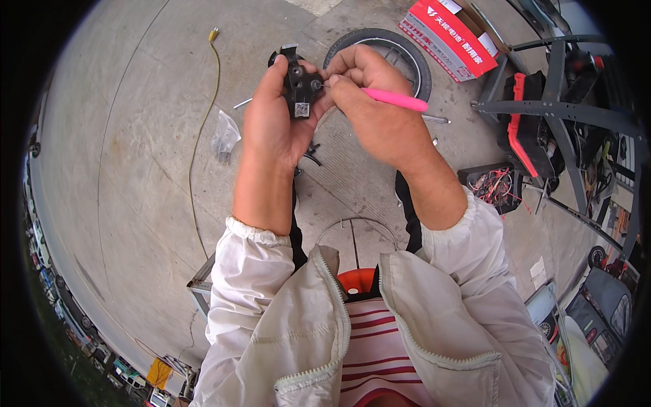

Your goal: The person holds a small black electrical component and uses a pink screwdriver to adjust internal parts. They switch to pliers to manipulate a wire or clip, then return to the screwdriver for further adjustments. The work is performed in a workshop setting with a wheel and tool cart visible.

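My left hand (274,115) is closed around a small black part (296,85) with holes, a bent tab at its top and a square white code sticker. I cannot make out exactly what kind of part it is. My right hand (369,102) pinches a slim tool with a pink handle (400,100). Its thin metal tip reaches left to a round fitting on the part's right side. Fingers of both hands meet there and hide some of the contact.
A spoked wheel with tyre (422,76) lies on the floor beyond my hands. Behind it sits a red box (449,39). On the right stand a grey metal frame (556,112) and a tray of wires (495,188). A yellow cable (217,74) and plastic bag (226,137) lie left.
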`<state>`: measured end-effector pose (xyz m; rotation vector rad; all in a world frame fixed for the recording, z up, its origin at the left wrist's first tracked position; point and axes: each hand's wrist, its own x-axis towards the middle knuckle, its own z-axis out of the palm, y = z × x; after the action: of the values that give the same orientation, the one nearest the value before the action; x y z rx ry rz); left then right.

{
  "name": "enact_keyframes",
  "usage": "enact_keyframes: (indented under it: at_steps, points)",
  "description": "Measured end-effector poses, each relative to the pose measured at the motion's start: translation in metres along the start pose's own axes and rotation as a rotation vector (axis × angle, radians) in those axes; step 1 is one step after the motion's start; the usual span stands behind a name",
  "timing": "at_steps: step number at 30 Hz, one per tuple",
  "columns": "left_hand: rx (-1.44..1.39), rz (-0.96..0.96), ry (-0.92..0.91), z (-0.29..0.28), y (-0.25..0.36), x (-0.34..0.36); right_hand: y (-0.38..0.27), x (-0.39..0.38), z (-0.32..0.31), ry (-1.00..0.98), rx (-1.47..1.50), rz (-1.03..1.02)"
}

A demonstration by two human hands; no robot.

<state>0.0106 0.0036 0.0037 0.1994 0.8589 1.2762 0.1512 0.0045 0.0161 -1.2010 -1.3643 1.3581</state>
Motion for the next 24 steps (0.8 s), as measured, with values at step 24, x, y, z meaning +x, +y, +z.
enact_keyframes:
  at_steps: [24]
  points:
    - [-0.026, 0.140, -0.045, 0.002, 0.005, -0.005, -0.004, -0.005, 0.016, 0.026, 0.134, -0.119]
